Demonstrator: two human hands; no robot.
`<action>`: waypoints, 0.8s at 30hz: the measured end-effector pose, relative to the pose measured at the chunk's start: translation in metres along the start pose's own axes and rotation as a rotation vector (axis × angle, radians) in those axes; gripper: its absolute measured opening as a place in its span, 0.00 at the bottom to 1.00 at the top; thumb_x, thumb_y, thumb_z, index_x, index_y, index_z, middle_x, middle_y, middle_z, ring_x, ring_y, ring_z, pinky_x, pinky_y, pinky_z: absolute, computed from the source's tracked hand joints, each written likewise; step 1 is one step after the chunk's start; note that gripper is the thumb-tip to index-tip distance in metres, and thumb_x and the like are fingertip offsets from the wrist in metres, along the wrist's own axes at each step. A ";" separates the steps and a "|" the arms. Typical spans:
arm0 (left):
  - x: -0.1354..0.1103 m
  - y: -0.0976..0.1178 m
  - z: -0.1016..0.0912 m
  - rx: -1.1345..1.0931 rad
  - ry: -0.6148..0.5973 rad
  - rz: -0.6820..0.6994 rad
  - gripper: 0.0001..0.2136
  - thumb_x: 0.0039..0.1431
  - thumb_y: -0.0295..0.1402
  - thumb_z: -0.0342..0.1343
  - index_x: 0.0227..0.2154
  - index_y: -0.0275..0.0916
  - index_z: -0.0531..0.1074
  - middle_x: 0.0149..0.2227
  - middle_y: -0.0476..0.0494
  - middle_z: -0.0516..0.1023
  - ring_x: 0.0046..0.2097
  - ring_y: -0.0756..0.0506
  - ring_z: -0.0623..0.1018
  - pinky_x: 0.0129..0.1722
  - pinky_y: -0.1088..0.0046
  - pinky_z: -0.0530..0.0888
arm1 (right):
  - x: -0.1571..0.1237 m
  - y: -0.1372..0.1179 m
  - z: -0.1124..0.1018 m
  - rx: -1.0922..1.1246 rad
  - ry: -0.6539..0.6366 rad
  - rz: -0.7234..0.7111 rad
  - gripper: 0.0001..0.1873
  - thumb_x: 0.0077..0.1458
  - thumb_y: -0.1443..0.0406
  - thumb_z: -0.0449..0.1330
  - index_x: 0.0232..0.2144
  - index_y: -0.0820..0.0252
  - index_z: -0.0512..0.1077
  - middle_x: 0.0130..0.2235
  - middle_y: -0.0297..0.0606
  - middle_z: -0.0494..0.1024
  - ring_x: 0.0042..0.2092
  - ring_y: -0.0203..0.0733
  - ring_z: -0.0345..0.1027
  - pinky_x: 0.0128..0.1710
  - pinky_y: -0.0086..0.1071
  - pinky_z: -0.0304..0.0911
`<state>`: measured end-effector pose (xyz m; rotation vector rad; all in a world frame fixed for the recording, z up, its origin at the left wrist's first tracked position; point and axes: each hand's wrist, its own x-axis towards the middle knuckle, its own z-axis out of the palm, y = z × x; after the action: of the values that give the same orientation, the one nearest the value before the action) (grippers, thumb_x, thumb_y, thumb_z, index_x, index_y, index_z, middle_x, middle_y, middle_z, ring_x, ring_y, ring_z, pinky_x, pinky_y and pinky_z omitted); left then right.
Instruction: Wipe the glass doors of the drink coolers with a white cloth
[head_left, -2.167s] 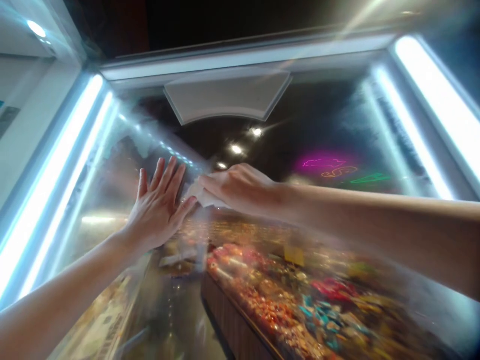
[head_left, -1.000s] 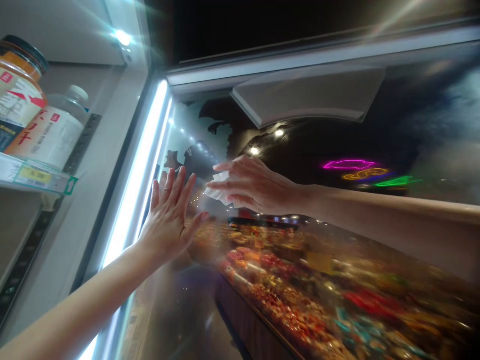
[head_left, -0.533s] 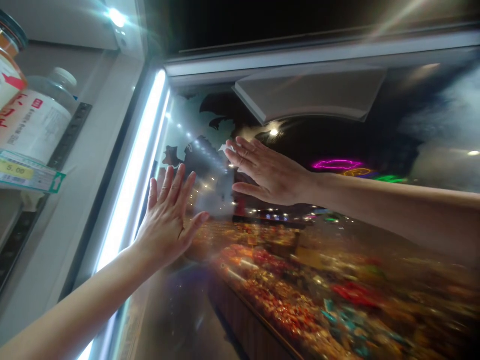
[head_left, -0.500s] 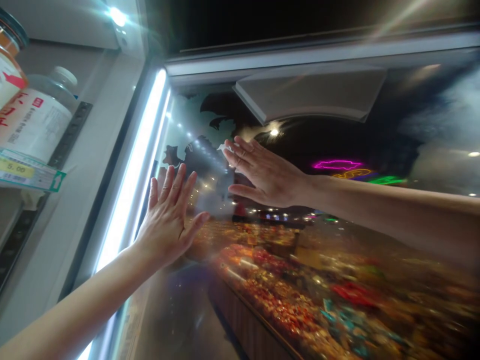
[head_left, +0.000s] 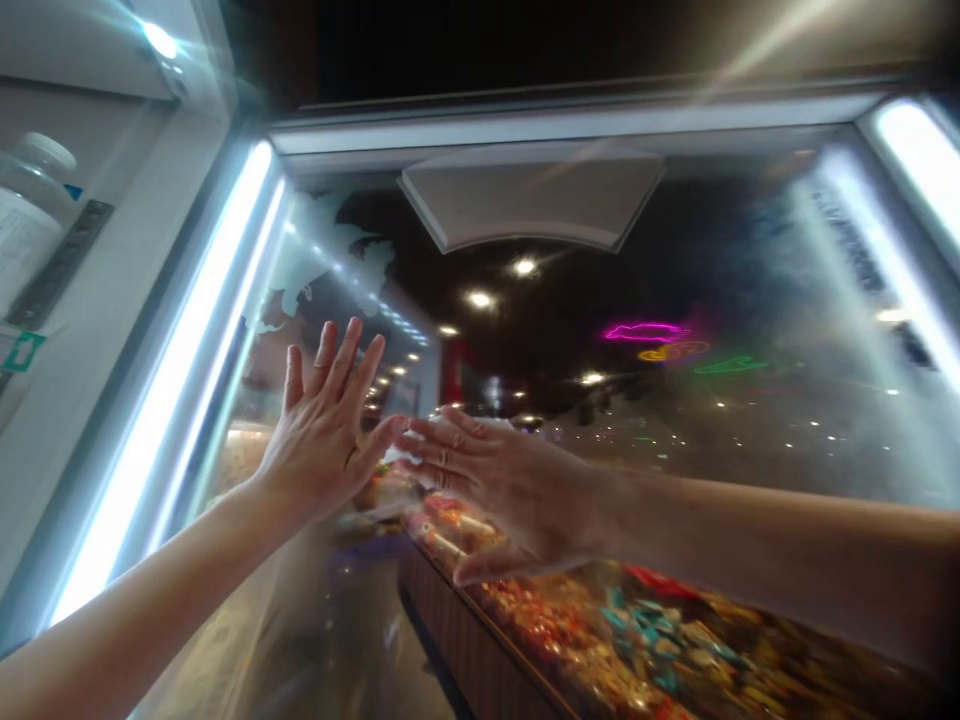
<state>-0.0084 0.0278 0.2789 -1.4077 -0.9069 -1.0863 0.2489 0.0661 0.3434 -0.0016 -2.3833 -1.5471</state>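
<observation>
My left hand (head_left: 319,430) lies flat against a glass door (head_left: 757,230), fingers spread, with nothing in it. Just right of it, my right hand (head_left: 510,490) is stretched over the same glass, its fingers long and close together. Bits of a thin white tissue (head_left: 395,455) peek out at its fingertips and above its knuckles, pressed under the hand; most of it is hidden. My left thumb nearly meets the right fingertips. Fog clouds the glass at the right, while the part about the hands looks clearer.
A bright light strip (head_left: 180,370) runs along the left of the door and another light strip (head_left: 919,180) along the right. At far left, a clear bottle (head_left: 34,200) stands on a shelf. Beyond the glass are a bin of colourful wrapped goods (head_left: 555,640) and neon signs (head_left: 646,331).
My right hand has slid down and slightly left with the tissue, towards my left thumb. The left hand keeps its place. The view has turned right, bringing in the right light strip.
</observation>
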 end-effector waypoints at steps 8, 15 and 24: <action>0.017 0.071 0.019 -0.027 0.000 0.062 0.36 0.71 0.52 0.40 0.74 0.45 0.35 0.77 0.38 0.41 0.76 0.32 0.40 0.72 0.34 0.42 | -0.088 0.002 -0.007 -0.027 0.063 0.157 0.60 0.60 0.34 0.49 0.74 0.61 0.26 0.76 0.48 0.40 0.76 0.54 0.32 0.75 0.54 0.39; 0.030 0.116 0.026 -0.035 -0.052 0.076 0.37 0.70 0.55 0.39 0.74 0.43 0.39 0.77 0.39 0.40 0.76 0.33 0.40 0.72 0.35 0.41 | -0.124 0.046 -0.044 -0.133 0.108 0.596 0.51 0.65 0.35 0.37 0.74 0.65 0.35 0.76 0.50 0.38 0.76 0.60 0.26 0.73 0.66 0.26; 0.033 0.141 0.024 0.001 -0.100 0.059 0.37 0.70 0.56 0.37 0.73 0.39 0.43 0.76 0.36 0.41 0.76 0.32 0.40 0.72 0.35 0.41 | -0.140 0.062 -0.053 -0.071 0.056 0.477 0.52 0.63 0.34 0.39 0.75 0.59 0.37 0.76 0.43 0.40 0.76 0.57 0.30 0.74 0.64 0.27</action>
<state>0.1382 0.0331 0.2692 -1.4897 -0.9316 -0.9778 0.4053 0.0671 0.3835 -0.4967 -2.0803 -1.3737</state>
